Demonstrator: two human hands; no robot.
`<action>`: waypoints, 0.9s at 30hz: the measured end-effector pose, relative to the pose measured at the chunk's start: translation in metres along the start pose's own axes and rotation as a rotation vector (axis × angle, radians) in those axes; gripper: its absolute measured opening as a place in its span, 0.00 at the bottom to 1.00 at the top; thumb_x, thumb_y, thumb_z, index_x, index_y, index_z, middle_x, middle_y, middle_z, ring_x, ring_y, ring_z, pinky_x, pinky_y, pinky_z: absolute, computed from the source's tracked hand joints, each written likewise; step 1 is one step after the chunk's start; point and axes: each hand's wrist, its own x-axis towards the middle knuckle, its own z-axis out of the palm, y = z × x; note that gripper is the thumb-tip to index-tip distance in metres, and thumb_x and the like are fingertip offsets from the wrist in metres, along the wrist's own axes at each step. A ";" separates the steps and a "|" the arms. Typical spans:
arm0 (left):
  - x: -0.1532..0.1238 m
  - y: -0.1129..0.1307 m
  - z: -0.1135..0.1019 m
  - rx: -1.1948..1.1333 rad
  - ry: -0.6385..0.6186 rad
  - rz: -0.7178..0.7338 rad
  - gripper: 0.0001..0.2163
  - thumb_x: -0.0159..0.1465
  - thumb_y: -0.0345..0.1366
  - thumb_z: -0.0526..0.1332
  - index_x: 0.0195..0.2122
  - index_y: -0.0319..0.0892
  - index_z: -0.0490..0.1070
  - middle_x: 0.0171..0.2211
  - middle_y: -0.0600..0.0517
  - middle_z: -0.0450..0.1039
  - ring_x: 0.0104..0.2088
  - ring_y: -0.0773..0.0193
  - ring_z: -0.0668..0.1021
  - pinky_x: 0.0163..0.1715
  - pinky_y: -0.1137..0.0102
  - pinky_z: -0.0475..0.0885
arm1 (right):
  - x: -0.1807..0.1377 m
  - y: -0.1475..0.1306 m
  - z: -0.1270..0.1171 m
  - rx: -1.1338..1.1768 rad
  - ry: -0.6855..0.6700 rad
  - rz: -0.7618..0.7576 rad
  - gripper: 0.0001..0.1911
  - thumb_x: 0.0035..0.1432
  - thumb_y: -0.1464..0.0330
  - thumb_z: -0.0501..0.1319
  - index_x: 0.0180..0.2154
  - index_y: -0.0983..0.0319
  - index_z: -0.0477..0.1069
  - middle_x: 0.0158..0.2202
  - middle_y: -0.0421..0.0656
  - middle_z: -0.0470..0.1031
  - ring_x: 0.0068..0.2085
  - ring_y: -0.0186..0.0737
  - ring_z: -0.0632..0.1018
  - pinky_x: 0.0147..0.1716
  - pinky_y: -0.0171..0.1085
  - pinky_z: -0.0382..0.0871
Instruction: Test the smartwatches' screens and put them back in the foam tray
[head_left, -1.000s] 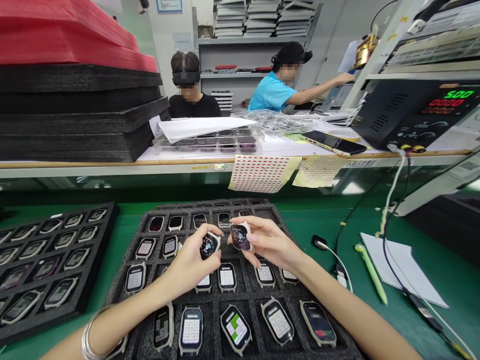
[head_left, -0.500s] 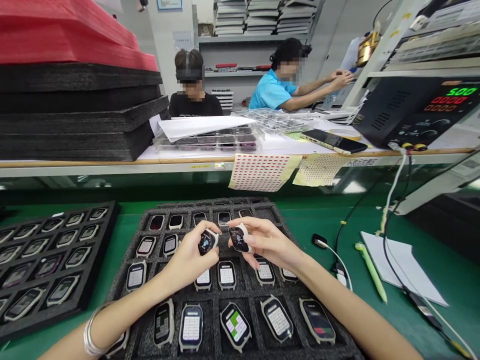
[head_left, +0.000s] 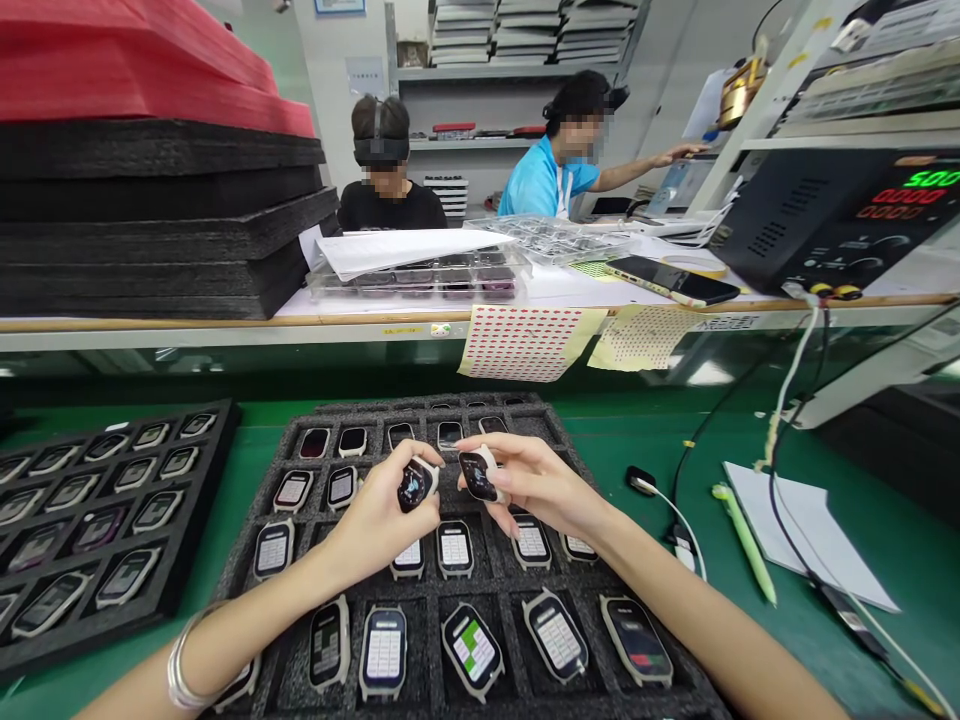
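Observation:
Between thumb and fingers, my left hand [head_left: 386, 510] grips a strapless smartwatch [head_left: 415, 484] whose dark screen is lit with a small blue figure. A second such smartwatch [head_left: 475, 474] is pinched in my right hand [head_left: 536, 480], its screen also lit. The two watches are held side by side, a small gap apart, over a black foam tray [head_left: 289, 640]. In the tray's compartments lie several more watch bodies; one [head_left: 473, 645] shows green and white blocks, another [head_left: 383, 648] a white grid. My forearms and hands cover some of the compartments.
Another foam tray of watches [head_left: 180, 540] lies at the left. At the right are a green pen [head_left: 746, 545], white paper [head_left: 817, 540], a charging puck [head_left: 639, 478] and cables. A shelf above holds stacked foam [head_left: 150, 220], a phone [head_left: 671, 281] and a power supply [head_left: 810, 220]. Two people sit beyond.
Both hands and the watches in them have stayed nearly still. The co-worker in blue has turned slightly and now stretches one arm out to the right. The camera view has shifted a little.

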 end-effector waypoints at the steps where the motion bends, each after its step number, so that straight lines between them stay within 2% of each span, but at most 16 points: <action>1: 0.000 -0.001 0.000 0.001 0.006 0.005 0.11 0.57 0.29 0.55 0.42 0.44 0.62 0.37 0.53 0.68 0.38 0.62 0.71 0.41 0.70 0.64 | 0.000 0.000 0.000 -0.001 0.006 -0.002 0.21 0.57 0.67 0.65 0.52 0.64 0.69 0.38 0.49 0.75 0.20 0.32 0.74 0.17 0.30 0.70; 13: -0.001 -0.001 -0.001 0.043 0.006 0.054 0.12 0.58 0.28 0.55 0.43 0.44 0.61 0.38 0.54 0.67 0.38 0.65 0.70 0.40 0.72 0.64 | -0.001 0.001 -0.001 -0.019 0.007 -0.013 0.20 0.58 0.68 0.63 0.53 0.63 0.67 0.39 0.49 0.75 0.22 0.33 0.75 0.20 0.32 0.73; 19: 0.000 -0.002 -0.002 0.025 0.033 0.057 0.11 0.58 0.28 0.56 0.42 0.44 0.62 0.35 0.55 0.66 0.35 0.66 0.70 0.37 0.72 0.65 | -0.001 0.000 0.001 -0.016 -0.015 0.017 0.21 0.57 0.67 0.64 0.52 0.65 0.68 0.39 0.49 0.75 0.22 0.34 0.76 0.20 0.33 0.73; 24: 0.003 -0.006 0.001 -0.210 -0.007 -0.095 0.19 0.59 0.34 0.59 0.51 0.44 0.58 0.30 0.56 0.65 0.22 0.70 0.69 0.22 0.74 0.68 | -0.001 0.000 0.002 0.019 0.007 0.041 0.24 0.61 0.66 0.61 0.57 0.63 0.60 0.41 0.50 0.74 0.28 0.40 0.79 0.22 0.34 0.74; 27: 0.007 -0.005 0.002 -0.443 -0.002 -0.156 0.22 0.57 0.33 0.60 0.53 0.41 0.57 0.32 0.52 0.68 0.29 0.64 0.75 0.28 0.70 0.73 | 0.000 0.001 0.001 0.038 0.042 0.056 0.21 0.62 0.66 0.58 0.55 0.64 0.60 0.41 0.52 0.73 0.30 0.42 0.79 0.23 0.34 0.74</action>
